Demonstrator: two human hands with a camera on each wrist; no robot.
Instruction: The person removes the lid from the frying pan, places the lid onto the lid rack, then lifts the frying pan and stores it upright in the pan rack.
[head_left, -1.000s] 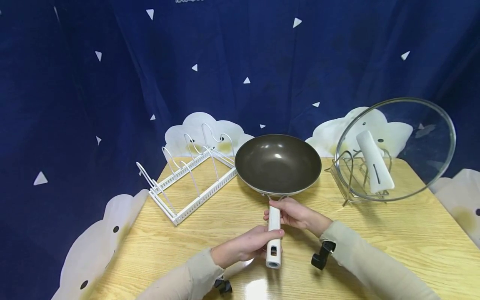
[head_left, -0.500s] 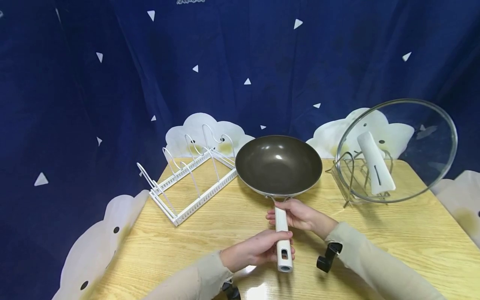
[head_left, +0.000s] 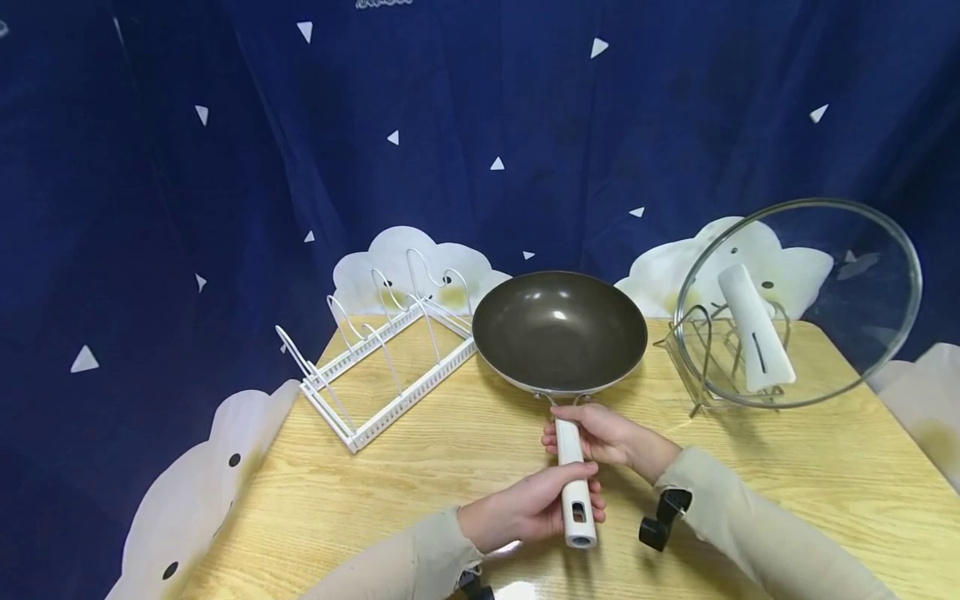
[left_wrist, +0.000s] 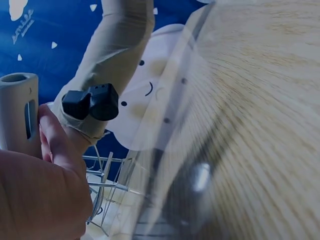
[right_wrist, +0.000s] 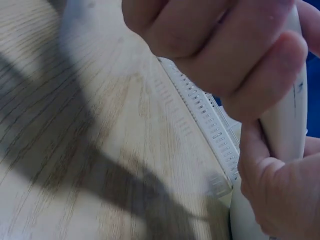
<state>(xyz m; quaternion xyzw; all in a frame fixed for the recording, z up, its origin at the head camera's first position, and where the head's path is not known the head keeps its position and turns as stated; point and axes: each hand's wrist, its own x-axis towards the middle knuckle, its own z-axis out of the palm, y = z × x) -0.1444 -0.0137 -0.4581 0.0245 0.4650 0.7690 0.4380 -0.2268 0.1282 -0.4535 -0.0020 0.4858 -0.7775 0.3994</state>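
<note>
Both hands hold a dark-bowled wok (head_left: pixel 559 333) by its white handle (head_left: pixel 578 517), which points toward the person. The left hand (head_left: pixel 536 502) grips near the hanging-hole end, thumb laid across the top and fingertips showing on the far side. Closer to the pan, the right hand (head_left: pixel 603 435) has its thumb on top of the handle and its fingers wrapped beneath. In the left wrist view the handle's hollow end (left_wrist: pixel 19 115) rises beside the left hand (left_wrist: pixel 45 185). The right wrist view shows the curled fingers of the right hand (right_wrist: pixel 215 45) around the handle.
A white wire rack (head_left: pixel 401 400) with several upright loops stands left of the wok on the wooden table (head_left: pixel 360 517). To the right, a large glass lid (head_left: pixel 832 333) with a white handle (head_left: pixel 756 329) leans upright in a small metal stand (head_left: pixel 697 358). A blue curtain (head_left: pixel 480 100) hangs behind.
The wok's handle end and both hands have swung a little to the right, while the bowl stays almost in place. Both hands keep their hold throughout.
</note>
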